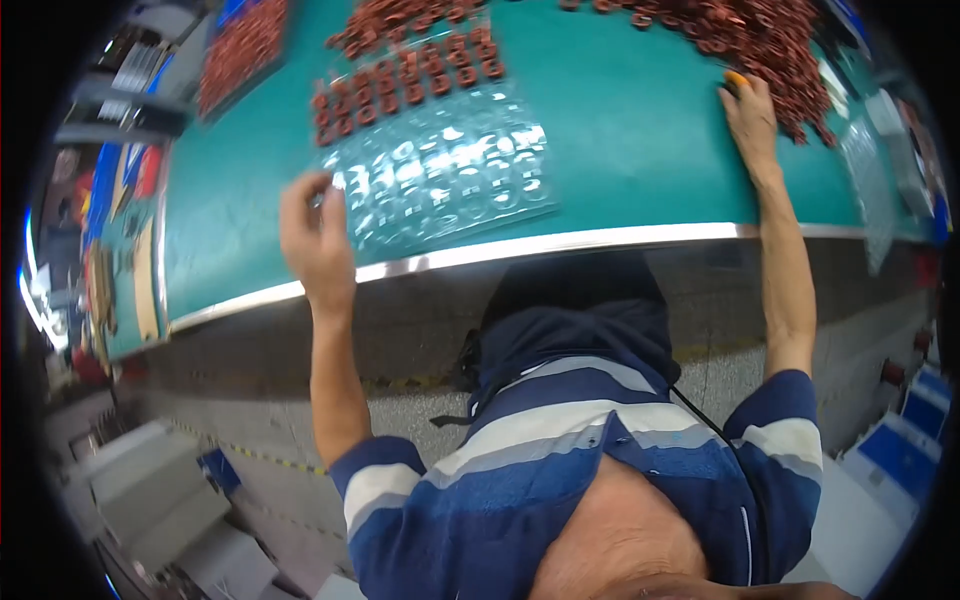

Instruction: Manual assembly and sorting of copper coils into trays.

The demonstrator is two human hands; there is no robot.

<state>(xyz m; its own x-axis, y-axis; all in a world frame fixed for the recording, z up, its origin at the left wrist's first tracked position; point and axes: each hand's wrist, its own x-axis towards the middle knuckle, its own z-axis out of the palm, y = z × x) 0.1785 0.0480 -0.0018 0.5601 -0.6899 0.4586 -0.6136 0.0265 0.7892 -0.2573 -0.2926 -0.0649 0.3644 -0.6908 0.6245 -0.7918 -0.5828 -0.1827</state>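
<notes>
A clear plastic blister tray (450, 175) lies on the green table (620, 140), its far rows filled with reddish-brown rings (400, 85) and its near rows bare. My left hand (315, 235) hovers at the tray's near left corner with fingers curled; whether it pinches a ring is hidden. My right hand (750, 115) rests flat at the edge of a loose heap of the same rings (750, 35), an orange cot on one fingertip.
Another tray filled with rings (240, 45) sits at the far left. Clear empty trays (870, 170) lie at the right end. A metal strip (560, 245) edges the table front. Grey boxes (150, 490) stand on the floor at lower left, blue bins (905, 450) at lower right.
</notes>
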